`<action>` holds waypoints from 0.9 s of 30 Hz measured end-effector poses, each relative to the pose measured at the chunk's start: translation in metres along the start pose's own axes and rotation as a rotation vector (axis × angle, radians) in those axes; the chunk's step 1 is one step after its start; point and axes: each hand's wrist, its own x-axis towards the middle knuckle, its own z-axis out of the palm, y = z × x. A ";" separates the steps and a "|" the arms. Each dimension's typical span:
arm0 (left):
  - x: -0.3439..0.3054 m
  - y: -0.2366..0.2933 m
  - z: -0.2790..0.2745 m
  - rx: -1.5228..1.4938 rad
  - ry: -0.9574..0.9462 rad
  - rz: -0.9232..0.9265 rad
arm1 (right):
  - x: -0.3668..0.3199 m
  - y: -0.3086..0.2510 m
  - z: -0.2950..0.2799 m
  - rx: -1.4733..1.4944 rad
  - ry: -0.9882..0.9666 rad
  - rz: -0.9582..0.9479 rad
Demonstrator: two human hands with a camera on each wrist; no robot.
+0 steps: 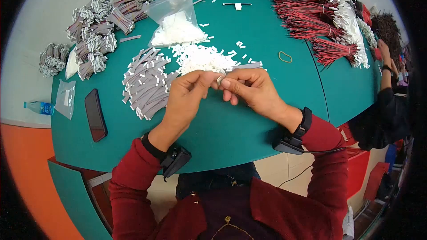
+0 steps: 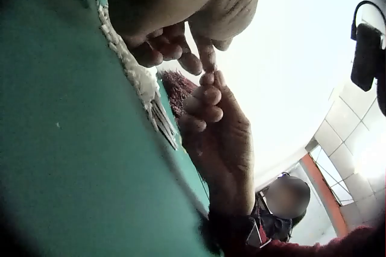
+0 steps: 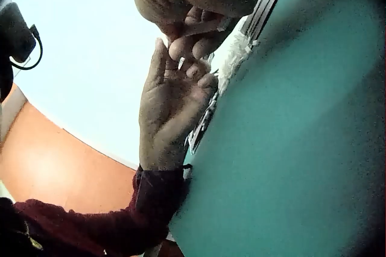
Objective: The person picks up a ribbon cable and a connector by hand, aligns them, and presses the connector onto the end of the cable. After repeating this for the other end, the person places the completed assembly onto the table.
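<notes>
Both hands meet over the green table (image 1: 213,129), just in front of a heap of small white connectors (image 1: 200,58). The left hand (image 1: 189,93) and the right hand (image 1: 255,91) pinch a small pale piece (image 1: 219,80) between their fingertips; most of it is hidden by the fingers. Grey flat cables with white ends (image 1: 147,82) lie in a spread pile left of the left hand. More grey strips (image 1: 249,66) lie just beyond the right hand. In the left wrist view the fingertips of the left hand (image 2: 175,10) and right hand (image 2: 220,136) touch.
A bag of white connectors (image 1: 178,26) stands behind the heap, with bundled grey cables (image 1: 95,40) at back left. Red-black wire bundles (image 1: 320,18) fill the back right. A phone (image 1: 95,115), bottle (image 1: 39,107) and rubber band (image 1: 285,57) lie around. Another person's arm (image 1: 386,69) is at right.
</notes>
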 end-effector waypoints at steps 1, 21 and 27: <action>0.002 0.000 -0.001 0.037 0.010 0.037 | 0.001 0.002 -0.003 0.009 0.016 -0.009; 0.008 -0.006 -0.006 1.046 0.050 0.389 | 0.005 0.002 -0.009 0.014 0.051 -0.022; 0.007 -0.004 -0.006 1.070 0.052 0.403 | 0.005 0.002 -0.009 0.010 0.047 -0.021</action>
